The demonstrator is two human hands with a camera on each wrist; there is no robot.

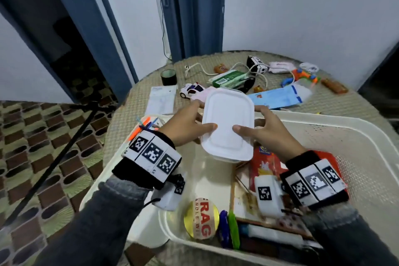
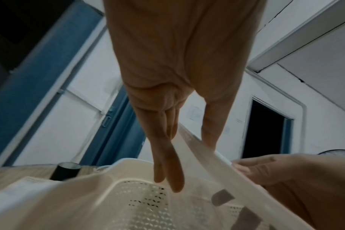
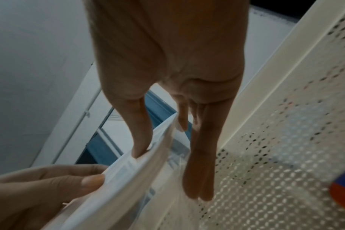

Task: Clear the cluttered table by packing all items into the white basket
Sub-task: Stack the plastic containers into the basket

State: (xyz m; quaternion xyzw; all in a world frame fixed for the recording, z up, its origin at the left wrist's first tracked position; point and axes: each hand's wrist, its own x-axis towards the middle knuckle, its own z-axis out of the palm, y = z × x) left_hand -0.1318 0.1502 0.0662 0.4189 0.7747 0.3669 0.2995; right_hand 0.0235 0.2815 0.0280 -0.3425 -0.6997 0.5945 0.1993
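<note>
A white lidded plastic container (image 1: 227, 123) hangs tilted over the far left part of the white basket (image 1: 323, 119). My left hand (image 1: 203, 119) grips its left edge, thumb on the lid and fingers underneath. My right hand (image 1: 253, 124) grips the right edge the same way. The left wrist view shows the container (image 2: 199, 155) pinched between thumb and fingers above the basket's perforated wall (image 2: 140, 202). The right wrist view shows the container (image 3: 128, 179) edge-on beside the basket wall (image 3: 276, 140). Inside the basket lie a gold round tin (image 1: 201, 220), a red packet (image 1: 263, 162) and books.
On the woven round table (image 1: 129, 119) beyond the basket lie a toy car (image 1: 191, 90), a black cup (image 1: 168, 76), a green packet (image 1: 228, 77), a blue packet (image 1: 278, 97), a paper sheet (image 1: 160, 99), a toy water gun (image 1: 302, 76) and a corded black-and-white toy (image 1: 257, 65). Orange pens (image 1: 140, 127) lie at the basket's left.
</note>
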